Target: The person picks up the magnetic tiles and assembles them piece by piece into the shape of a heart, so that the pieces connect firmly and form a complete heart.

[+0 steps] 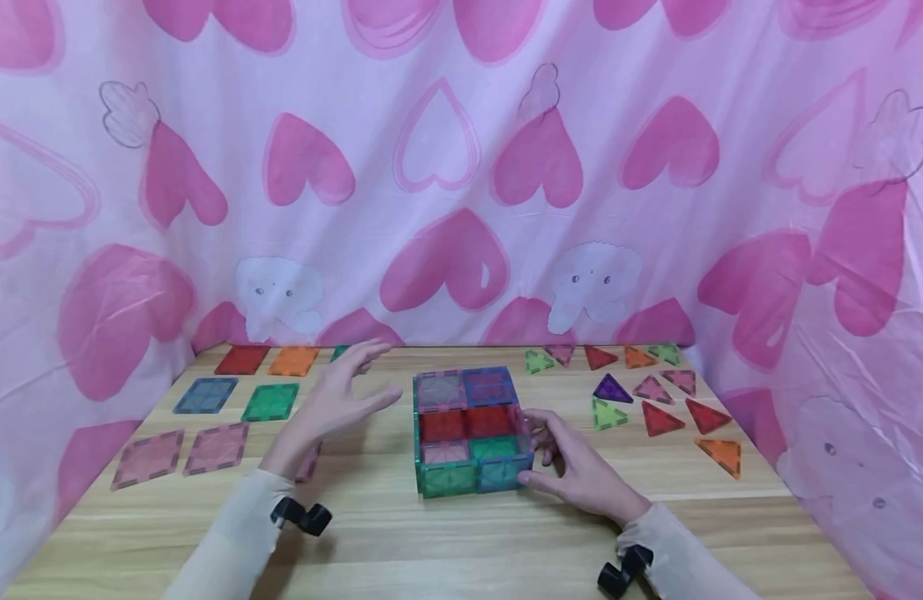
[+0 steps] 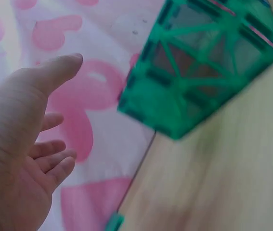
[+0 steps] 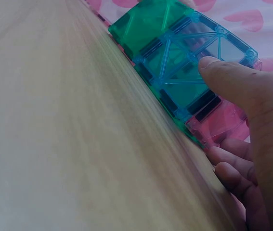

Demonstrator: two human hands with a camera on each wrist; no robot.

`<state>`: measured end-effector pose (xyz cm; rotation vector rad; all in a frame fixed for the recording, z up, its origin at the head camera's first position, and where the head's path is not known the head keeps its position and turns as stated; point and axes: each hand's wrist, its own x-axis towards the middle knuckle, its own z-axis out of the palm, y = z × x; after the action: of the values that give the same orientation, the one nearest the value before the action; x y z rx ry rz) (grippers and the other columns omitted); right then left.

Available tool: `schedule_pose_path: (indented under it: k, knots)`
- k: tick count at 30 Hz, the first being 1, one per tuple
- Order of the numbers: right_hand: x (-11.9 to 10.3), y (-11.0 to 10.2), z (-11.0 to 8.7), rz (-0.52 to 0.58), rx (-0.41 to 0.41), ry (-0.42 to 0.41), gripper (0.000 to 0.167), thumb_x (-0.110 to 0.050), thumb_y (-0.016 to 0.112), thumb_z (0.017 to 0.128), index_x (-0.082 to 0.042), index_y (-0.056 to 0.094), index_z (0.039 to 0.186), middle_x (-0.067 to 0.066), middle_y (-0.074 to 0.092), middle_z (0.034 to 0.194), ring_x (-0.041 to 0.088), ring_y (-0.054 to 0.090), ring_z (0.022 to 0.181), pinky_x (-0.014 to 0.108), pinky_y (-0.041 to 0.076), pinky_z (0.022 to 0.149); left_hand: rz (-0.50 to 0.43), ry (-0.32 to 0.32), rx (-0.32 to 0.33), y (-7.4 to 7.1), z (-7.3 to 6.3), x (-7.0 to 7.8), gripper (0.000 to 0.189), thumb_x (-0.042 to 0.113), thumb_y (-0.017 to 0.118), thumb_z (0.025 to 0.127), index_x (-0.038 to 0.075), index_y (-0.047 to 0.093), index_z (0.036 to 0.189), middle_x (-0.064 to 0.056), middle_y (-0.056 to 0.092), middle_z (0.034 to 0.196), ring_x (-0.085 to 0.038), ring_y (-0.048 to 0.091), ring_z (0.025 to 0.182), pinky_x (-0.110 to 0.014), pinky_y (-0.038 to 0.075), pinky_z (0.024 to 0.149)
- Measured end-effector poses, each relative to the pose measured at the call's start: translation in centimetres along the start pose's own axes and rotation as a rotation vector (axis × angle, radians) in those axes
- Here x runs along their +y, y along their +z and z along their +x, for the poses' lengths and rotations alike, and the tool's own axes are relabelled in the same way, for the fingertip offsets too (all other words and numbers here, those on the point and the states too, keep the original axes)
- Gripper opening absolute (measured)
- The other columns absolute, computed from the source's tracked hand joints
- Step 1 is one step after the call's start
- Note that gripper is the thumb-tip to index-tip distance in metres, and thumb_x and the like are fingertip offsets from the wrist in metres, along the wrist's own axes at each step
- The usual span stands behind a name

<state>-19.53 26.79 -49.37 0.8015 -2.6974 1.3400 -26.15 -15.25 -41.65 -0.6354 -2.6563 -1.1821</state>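
A low box built of see-through magnetic tiles stands on the table, with green and blue tiles in its front wall and pink, red and blue ones behind. My right hand holds its front right corner. In the right wrist view, the thumb lies on the blue tile and curled fingers meet the pink side tile. Left of the box, my left hand hovers with fingers spread, holding nothing. The left wrist view shows it apart from the box's green wall.
Square tiles lie flat at the left, among them a red, an orange, a blue and a green one. Several triangle tiles, including a purple one, lie at the right. A heart-patterned curtain borders the wooden table.
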Motion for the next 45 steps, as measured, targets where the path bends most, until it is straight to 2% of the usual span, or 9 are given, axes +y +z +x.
schedule_pose_path:
  k: [6, 10, 14, 18, 20, 24, 29, 36, 45]
  knots:
    - [0.0, 0.5, 0.2, 0.020, 0.002, -0.017, 0.082, -0.042, 0.087, 0.099, -0.032, 0.041, 0.167, -0.004, 0.063, 0.129, 0.014, 0.063, 0.093, 0.028, 0.053, 0.071, 0.123, -0.071, -0.035, -3.0, -4.1, -2.4, 0.081, 0.050, 0.087, 0.096, 0.022, 0.052, 0.164, -0.014, 0.048, 0.172, -0.046, 0.050, 0.153, -0.075, 0.046, 0.115]
    - [0.0, 0.6, 0.3, 0.026, -0.005, -0.013, 0.082, -0.042, 0.086, 0.100, -0.030, 0.041, 0.167, -0.003, 0.063, 0.128, 0.015, 0.063, 0.094, 0.028, 0.053, 0.070, 0.144, -0.073, -0.049, -4.8, -6.9, -4.3, 0.075, 0.038, 0.091, 0.095, 0.019, 0.058, 0.159, -0.016, 0.053, 0.167, -0.047, 0.048, 0.153, -0.075, 0.047, 0.113]
    - [-0.1, 0.4, 0.3, 0.023, 0.010, -0.002, 0.083, -0.042, 0.087, 0.099, -0.028, 0.042, 0.167, -0.003, 0.063, 0.129, 0.016, 0.063, 0.094, 0.028, 0.052, 0.070, 0.148, -0.046, -0.086, -5.7, -8.9, -5.4, 0.071, 0.032, 0.094, 0.093, 0.012, 0.063, 0.154, -0.018, 0.058, 0.160, -0.047, 0.052, 0.149, -0.072, 0.047, 0.115]
    - [0.1, 0.5, 0.2, 0.021, 0.001, 0.004, 0.084, -0.043, 0.086, 0.099, -0.027, 0.041, 0.168, -0.003, 0.063, 0.130, 0.016, 0.063, 0.094, 0.028, 0.053, 0.071, 0.233, -0.006, -0.155, -6.1, -10.3, -6.0, 0.065, 0.036, 0.094, 0.092, 0.012, 0.070, 0.147, -0.023, 0.061, 0.156, -0.052, 0.054, 0.146, -0.075, 0.042, 0.116]
    - [0.1, 0.6, 0.2, 0.027, -0.009, 0.010, 0.084, -0.043, 0.086, 0.099, -0.028, 0.041, 0.168, -0.003, 0.063, 0.131, 0.016, 0.063, 0.095, 0.028, 0.053, 0.072, 0.273, -0.018, -0.190, -6.2, -11.0, -5.9, 0.066, 0.039, 0.095, 0.090, 0.015, 0.071, 0.146, -0.024, 0.061, 0.156, -0.054, 0.053, 0.146, -0.077, 0.042, 0.115]
    - [0.2, 0.6, 0.1, 0.036, -0.014, 0.021, 0.083, -0.043, 0.086, 0.099, -0.031, 0.041, 0.167, -0.003, 0.063, 0.129, 0.016, 0.063, 0.094, 0.028, 0.053, 0.071, 0.301, -0.055, -0.226, -6.1, -11.5, -5.6, 0.071, 0.040, 0.098, 0.086, 0.017, 0.071, 0.148, -0.024, 0.060, 0.156, -0.056, 0.052, 0.145, -0.078, 0.044, 0.111]
    - [0.2, 0.3, 0.0, 0.028, 0.003, 0.012, 0.082, -0.041, 0.087, 0.099, -0.031, 0.041, 0.167, -0.002, 0.064, 0.128, 0.016, 0.063, 0.093, 0.028, 0.053, 0.069, 0.290, -0.033, -0.203, -5.7, -11.3, -5.5, 0.073, 0.036, 0.100, 0.083, 0.013, 0.072, 0.146, -0.016, 0.066, 0.149, -0.048, 0.059, 0.139, -0.073, 0.048, 0.112]
    - [0.0, 0.3, -0.2, 0.035, -0.002, -0.006, 0.082, -0.039, 0.087, 0.099, -0.034, 0.040, 0.167, -0.002, 0.063, 0.133, 0.017, 0.065, 0.098, 0.028, 0.054, 0.072, 0.283, -0.049, -0.129, -5.2, -11.1, -5.5, 0.076, 0.043, 0.103, 0.077, 0.014, 0.073, 0.140, 0.003, 0.074, 0.130, -0.021, 0.069, 0.121, -0.052, 0.058, 0.106]
    - [0.0, 0.2, 0.0, 0.021, 0.009, -0.036, 0.091, -0.040, 0.094, 0.093, -0.031, 0.042, 0.167, -0.004, 0.062, 0.135, 0.016, 0.064, 0.098, 0.028, 0.056, 0.081, 0.132, -0.015, 0.047, -4.5, -10.2, -3.5, 0.063, 0.038, 0.101, 0.082, 0.027, 0.071, 0.136, 0.013, 0.072, 0.123, -0.016, 0.064, 0.118, -0.053, 0.054, 0.104]
